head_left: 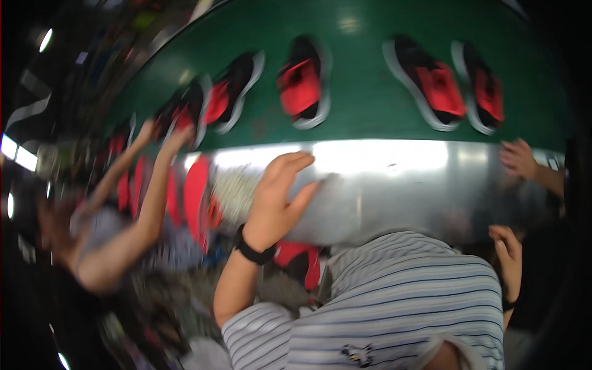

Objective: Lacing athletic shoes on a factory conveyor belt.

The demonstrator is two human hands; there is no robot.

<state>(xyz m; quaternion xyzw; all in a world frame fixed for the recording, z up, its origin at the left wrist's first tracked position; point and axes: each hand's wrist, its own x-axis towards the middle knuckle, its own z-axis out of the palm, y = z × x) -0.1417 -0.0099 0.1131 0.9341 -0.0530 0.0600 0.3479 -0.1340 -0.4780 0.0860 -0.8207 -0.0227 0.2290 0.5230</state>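
Observation:
My left hand (280,194), with a black band on its wrist, rests flat against the shiny metal rim (394,179) of a green conveyor belt (364,92), fingers apart and empty. My right hand (507,243) hangs below the rim at the right, fingers loosely curled; blur hides whether it grips anything. Several black and red shoes lie on the belt, the nearest one (302,83) straight beyond my left hand. My striped shirt (394,308) fills the lower middle.
At the left a co-worker's two hands (163,135) reach onto the belt among shoes. Another person's hand (518,157) rests on the rim at the far right. A red and black shoe (299,259) sits under the rim, with red pieces (194,197) beside it.

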